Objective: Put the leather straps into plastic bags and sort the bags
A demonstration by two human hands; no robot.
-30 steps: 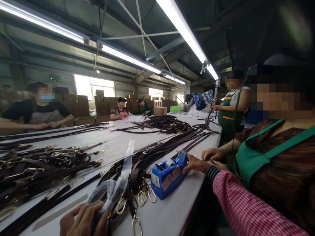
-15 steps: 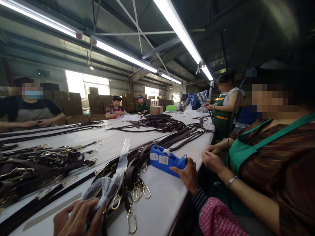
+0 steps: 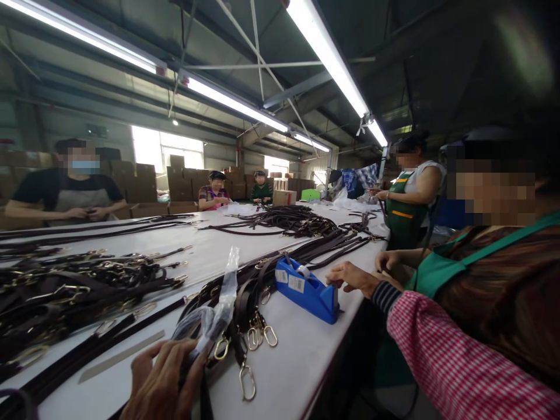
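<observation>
My left hand (image 3: 168, 379) is closed around a bunched clear plastic bag (image 3: 225, 297) and dark strap material at the lower middle; the bag's loose end sticks up past my fingers. Beyond it, a blue tape dispenser (image 3: 306, 291) with white labels and a roll of tape stands on the table. At its right end my right hand (image 3: 356, 277) has its fingers drawn together, close to the cutter; whatever is between the fingertips is too small to make out. Dark straps with metal clasps (image 3: 247, 382) lie between my left hand and the dispenser.
Heaps of dark straps (image 3: 105, 286) cover the left of the white table (image 3: 280, 361), with another pile (image 3: 297, 221) farther back. A co-worker in a green apron (image 3: 472, 256) sits close on my right. Other people work around the table, and cardboard boxes (image 3: 188, 184) are stacked behind.
My right hand has gone from gripping the dispenser's front end to a pinch above it, its forearm reaching further in. My left hand keeps its hold; the view has swung left.
</observation>
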